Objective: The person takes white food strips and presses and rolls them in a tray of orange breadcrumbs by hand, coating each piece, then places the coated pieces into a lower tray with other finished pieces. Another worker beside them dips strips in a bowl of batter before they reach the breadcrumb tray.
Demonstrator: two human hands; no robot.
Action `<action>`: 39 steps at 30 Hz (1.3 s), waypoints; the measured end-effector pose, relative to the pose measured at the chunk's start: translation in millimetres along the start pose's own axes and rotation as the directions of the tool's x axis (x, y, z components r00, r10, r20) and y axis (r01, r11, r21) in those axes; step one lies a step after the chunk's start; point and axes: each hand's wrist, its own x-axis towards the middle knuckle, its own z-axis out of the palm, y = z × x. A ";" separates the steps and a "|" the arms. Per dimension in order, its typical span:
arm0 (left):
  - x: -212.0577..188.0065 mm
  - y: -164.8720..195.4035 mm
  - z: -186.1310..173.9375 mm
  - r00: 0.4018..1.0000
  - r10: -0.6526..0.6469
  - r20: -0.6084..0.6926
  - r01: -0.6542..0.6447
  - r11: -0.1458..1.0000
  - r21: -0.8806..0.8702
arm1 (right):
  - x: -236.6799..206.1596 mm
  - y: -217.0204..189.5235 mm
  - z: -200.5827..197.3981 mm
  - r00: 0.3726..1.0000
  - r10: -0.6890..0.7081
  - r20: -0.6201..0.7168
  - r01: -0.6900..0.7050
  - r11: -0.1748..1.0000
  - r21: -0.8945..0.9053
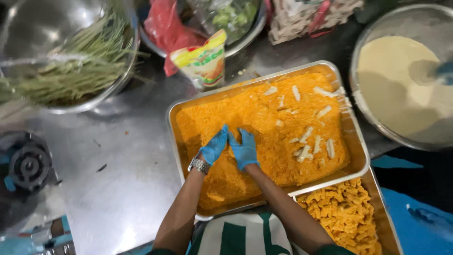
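Note:
A large steel tray [351, 137] holds a bed of orange breadcrumbs with several pale uncoated strips [306, 137] lying on its right side. My left hand [214, 146], in a blue glove with a metal watch at the wrist, presses down into the crumbs beside my right hand [244, 148], also gloved in blue. The two hands touch at the fingertips near the tray's left middle. What lies under the palms is hidden. A second tray [377, 198] at the lower right is filled with crumb-coated pieces [344, 217].
A steel bowl [127, 61] of long green stalks stands at the upper left. A yellow packet [204, 59] and a red bag [165, 28] lie behind the tray. A big round pan [361, 42] of pale batter sits at the right. A grey machine part [28, 163] is at the left.

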 end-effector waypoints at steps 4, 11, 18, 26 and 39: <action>-37.0 -24.2 -3.6 0.994 -0.061 -0.088 0.034 0.960 -0.276 | 10.5 8.3 -9.4 0.954 0.040 0.299 -0.160 0.908 0.387; -65.8 -27.8 -18.5 0.921 -0.382 -0.069 0.289 0.792 -0.537 | -1.6 10.6 3.4 0.814 -0.499 0.296 0.527 0.850 -0.016; -88.8 -43.6 -10.7 0.955 -0.253 -0.157 0.041 0.634 -0.772 | -41.1 18.7 -8.3 0.810 -0.511 0.287 0.548 0.835 -0.058; -95.9 -30.3 1.8 0.931 -0.226 -0.287 -0.006 0.777 -0.629 | -16.8 13.1 -3.0 0.910 -0.198 0.364 0.174 0.980 0.099; -101.3 -34.7 12.5 0.888 -0.257 -0.381 0.138 0.940 -0.312 | -7.1 21.6 -6.9 0.893 -0.339 0.297 0.357 0.934 -0.005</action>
